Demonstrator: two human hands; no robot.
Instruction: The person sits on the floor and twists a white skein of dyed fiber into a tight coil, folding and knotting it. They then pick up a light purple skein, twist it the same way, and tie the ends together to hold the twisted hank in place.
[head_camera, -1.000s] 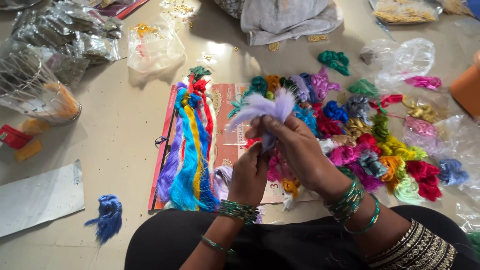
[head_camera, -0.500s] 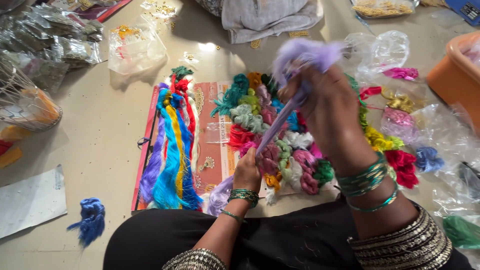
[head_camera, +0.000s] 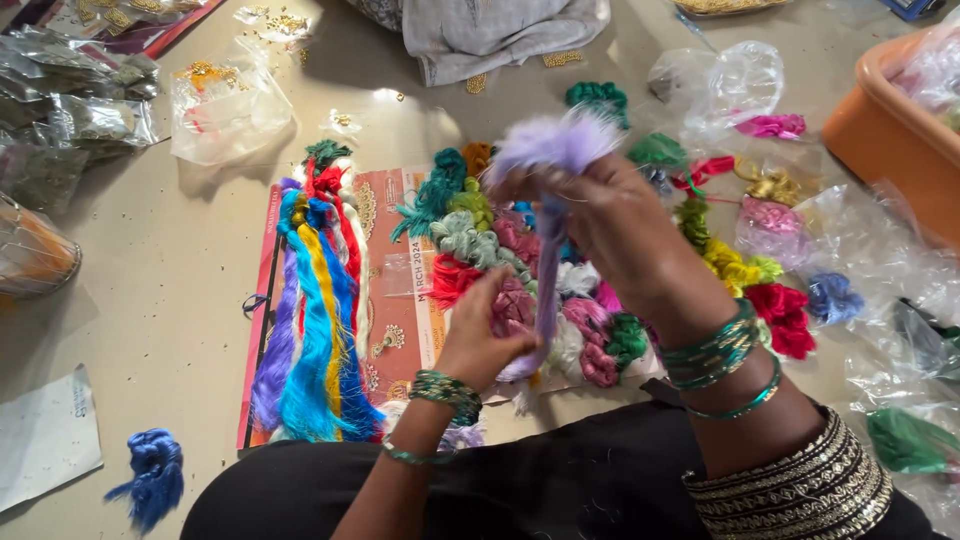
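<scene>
My right hand (head_camera: 620, 225) is raised and grips the upper end of a lilac thread skein (head_camera: 549, 290), whose fluffy top spreads above my fingers. My left hand (head_camera: 482, 335) is lower and pinches the bottom end of the same skein, so it is stretched taut between both hands. Under my hands lies a heap of small coloured thread bundles (head_camera: 480, 240) in teal, green, pink, red and yellow. Both wrists wear green bangles.
Long combed threads in blue, yellow, red and purple (head_camera: 315, 320) lie on a calendar sheet (head_camera: 400, 300) at left. A blue bundle (head_camera: 155, 475) sits near my knee. Clear plastic bags (head_camera: 225, 100), an orange tub (head_camera: 890, 130) and grey cloth (head_camera: 500, 30) surround the floor.
My right hand has risen and pulled the lilac skein out long, while my left hand dropped to hold its lower end. The view shifted left and closer.
</scene>
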